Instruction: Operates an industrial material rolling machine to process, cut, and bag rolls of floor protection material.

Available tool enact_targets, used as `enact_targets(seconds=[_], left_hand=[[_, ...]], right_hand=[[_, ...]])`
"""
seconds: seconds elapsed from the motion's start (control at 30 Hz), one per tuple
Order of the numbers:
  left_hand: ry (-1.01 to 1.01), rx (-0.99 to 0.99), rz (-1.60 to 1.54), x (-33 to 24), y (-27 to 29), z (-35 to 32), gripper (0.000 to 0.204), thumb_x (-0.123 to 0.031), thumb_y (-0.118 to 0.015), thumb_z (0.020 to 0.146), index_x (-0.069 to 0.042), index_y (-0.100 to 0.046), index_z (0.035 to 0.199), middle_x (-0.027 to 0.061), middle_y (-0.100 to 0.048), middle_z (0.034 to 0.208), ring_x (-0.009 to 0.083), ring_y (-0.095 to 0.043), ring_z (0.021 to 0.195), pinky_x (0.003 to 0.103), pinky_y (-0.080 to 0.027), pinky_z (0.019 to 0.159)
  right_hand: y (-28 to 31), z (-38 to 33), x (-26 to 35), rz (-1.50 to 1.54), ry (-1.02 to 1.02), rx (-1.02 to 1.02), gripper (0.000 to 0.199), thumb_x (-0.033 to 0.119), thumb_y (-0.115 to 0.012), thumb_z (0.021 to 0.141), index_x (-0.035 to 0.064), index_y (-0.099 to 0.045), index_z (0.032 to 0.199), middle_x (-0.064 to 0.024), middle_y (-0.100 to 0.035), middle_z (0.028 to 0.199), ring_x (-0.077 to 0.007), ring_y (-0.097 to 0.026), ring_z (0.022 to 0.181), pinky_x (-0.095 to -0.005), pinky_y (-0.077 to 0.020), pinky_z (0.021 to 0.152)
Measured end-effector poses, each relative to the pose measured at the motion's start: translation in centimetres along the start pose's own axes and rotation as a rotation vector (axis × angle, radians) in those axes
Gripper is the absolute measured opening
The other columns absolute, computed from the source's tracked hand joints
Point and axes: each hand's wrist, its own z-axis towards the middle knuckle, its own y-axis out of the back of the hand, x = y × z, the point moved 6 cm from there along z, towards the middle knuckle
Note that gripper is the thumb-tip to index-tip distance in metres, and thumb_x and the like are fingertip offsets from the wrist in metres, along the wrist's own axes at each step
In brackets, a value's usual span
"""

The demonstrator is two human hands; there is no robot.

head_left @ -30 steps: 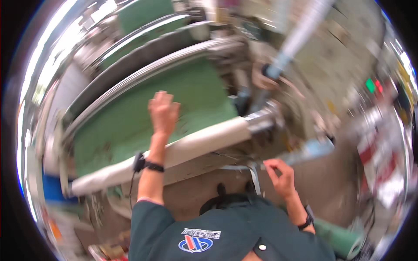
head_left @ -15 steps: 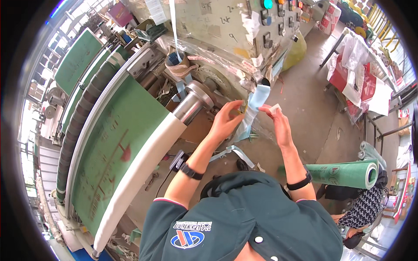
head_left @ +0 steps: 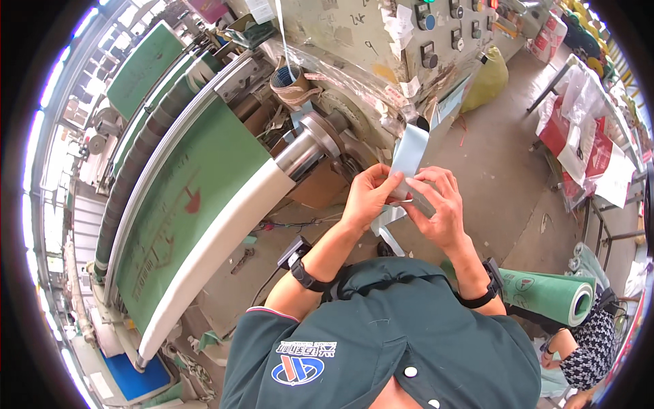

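Observation:
A light blue strip (head_left: 411, 151) hangs from the edge of the machine cabinet down between my hands. My left hand (head_left: 372, 195) pinches its lower part between thumb and fingers. From the other side my right hand (head_left: 439, 206) grips the same strip, its fingertips at the strip's right edge and its thumb lower down. A small whitish piece shows between my fingertips, partly hidden by them. Below my hands, more of the pale strip (head_left: 390, 238) trails toward the floor.
Left of me, a roller with a white sleeve (head_left: 225, 249) carries green printed sheeting (head_left: 197, 184). Ahead stands the machine cabinet (head_left: 340, 41) with buttons. A green roll (head_left: 548, 296) lies at my right, near another person (head_left: 586, 347). Farther right is a rack (head_left: 606, 225) with bags.
My hands have come together on the strip and moved lower in view. The left hand has closed from a loose, spread pose. The view has shifted slightly, and the other person's arm has moved.

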Motion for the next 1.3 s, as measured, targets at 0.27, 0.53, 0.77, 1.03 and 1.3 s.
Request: enact_targets(seconds=[0.27,0.53,0.77,1.03,1.3], left_hand=[[-0.189,-0.221,0.145,2.3,-0.1,-0.2,0.016,-0.015,-0.061,0.09,0.001,-0.06,0.094,-0.0004,-0.06,0.077,0.0036,-0.053,0.071,0.024,-0.045,0.059],[-0.123,-0.214,0.12,2.8,-1.8,0.2,0.021,-0.02,-0.059,0.092,0.0,-0.055,0.096,0.0038,-0.061,0.07,0.0056,-0.056,0.061,0.024,-0.043,0.05],[-0.01,-0.168,0.005,3.0,0.2,0.0,0.027,-0.028,-0.055,0.095,-0.001,-0.055,0.1,0.0034,-0.063,0.076,0.008,-0.059,0.067,0.026,-0.046,0.054],[-0.125,-0.272,0.809,5.4,7.2,-8.4,0.057,-0.042,-0.06,0.088,-0.001,-0.05,0.125,0.0163,-0.065,0.109,0.0338,-0.062,0.102,0.042,-0.048,0.088],[0.145,-0.731,1.138,22.4,19.1,-27.4,0.045,-0.037,-0.063,0.083,-0.004,-0.06,0.112,0.0195,-0.064,0.108,0.0372,-0.062,0.098,0.045,-0.05,0.082]], right_hand=[[0.3,-0.2,1.9,-0.234,0.189,-0.044,0.022,0.007,-0.072,0.07,0.0036,-0.069,0.091,-0.0064,-0.061,0.103,-0.0281,-0.058,0.101,-0.0417,-0.0412,0.086],[0.4,-1.1,1.4,-0.061,0.116,-0.016,0.021,0.002,-0.075,0.068,0.0065,-0.068,0.088,-0.007,-0.062,0.106,-0.0292,-0.057,0.103,-0.043,-0.0416,0.087],[1.2,0.0,2.7,0.246,0.12,0.045,0.016,0.001,-0.076,0.067,0.0072,-0.068,0.079,-0.0109,-0.06,0.111,-0.0335,-0.055,0.106,-0.0441,-0.0422,0.091],[-0.9,7.0,4.2,0.194,0.212,-0.091,0.037,0.012,-0.075,0.074,0.0065,-0.066,0.11,-0.0127,-0.056,0.103,-0.0283,-0.052,0.097,-0.0388,-0.0414,0.086],[-5.7,13.8,0.9,-0.023,0.043,-0.019,0.053,0.018,-0.068,0.085,0.0086,-0.052,0.134,-0.0021,-0.051,0.076,-0.0151,-0.045,0.069,-0.0297,-0.0398,0.065]])
